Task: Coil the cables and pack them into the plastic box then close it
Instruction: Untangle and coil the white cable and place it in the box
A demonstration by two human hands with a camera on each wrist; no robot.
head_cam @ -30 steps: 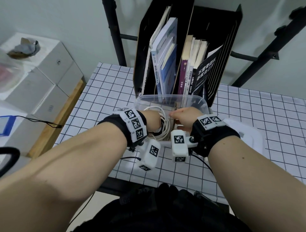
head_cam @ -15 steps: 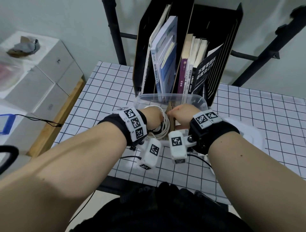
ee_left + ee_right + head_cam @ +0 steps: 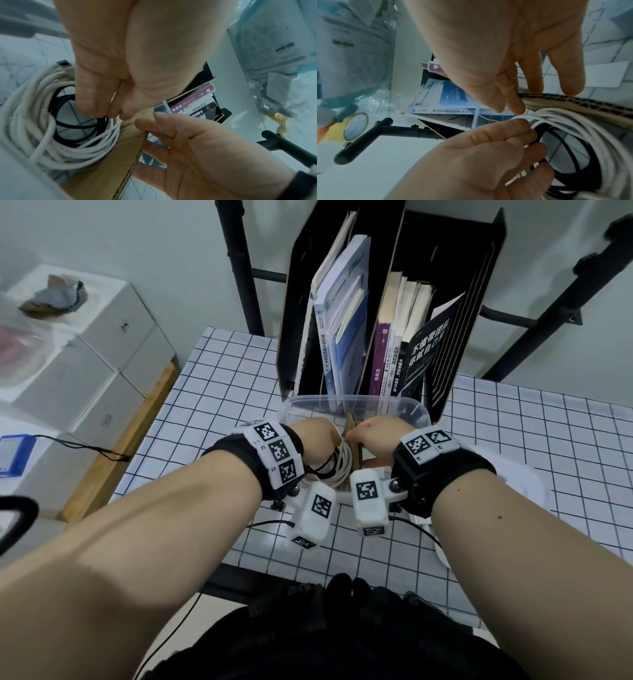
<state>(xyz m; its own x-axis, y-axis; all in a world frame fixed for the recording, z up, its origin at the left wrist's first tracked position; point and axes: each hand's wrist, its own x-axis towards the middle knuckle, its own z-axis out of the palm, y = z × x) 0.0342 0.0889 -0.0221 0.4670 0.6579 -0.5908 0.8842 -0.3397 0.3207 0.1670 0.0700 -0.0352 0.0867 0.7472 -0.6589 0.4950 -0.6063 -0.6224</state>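
The clear plastic box (image 3: 352,400) stands on the checked table, and both hands are inside it. My left hand (image 3: 317,436) grips a coil of white cable (image 3: 42,121) together with a black cable (image 3: 68,128), fingers curled round the strands (image 3: 530,135). My right hand (image 3: 373,436) pinches the top edge of a brown cardboard piece (image 3: 120,155) that stands upright just right of the coil (image 3: 573,102). The white lid (image 3: 524,484) lies on the table right of the box, partly under my right forearm.
A black file holder (image 3: 479,285) full of books stands directly behind the box. Black frame bars (image 3: 239,268) rise at the table's back. White cartons (image 3: 85,354) are stacked off the table's left side. The table's front edge (image 3: 274,580) is close to my body.
My right hand has shifted slightly left toward the left hand, and the cardboard piece now shows between the two hands. The left hand keeps its hold on the coil.
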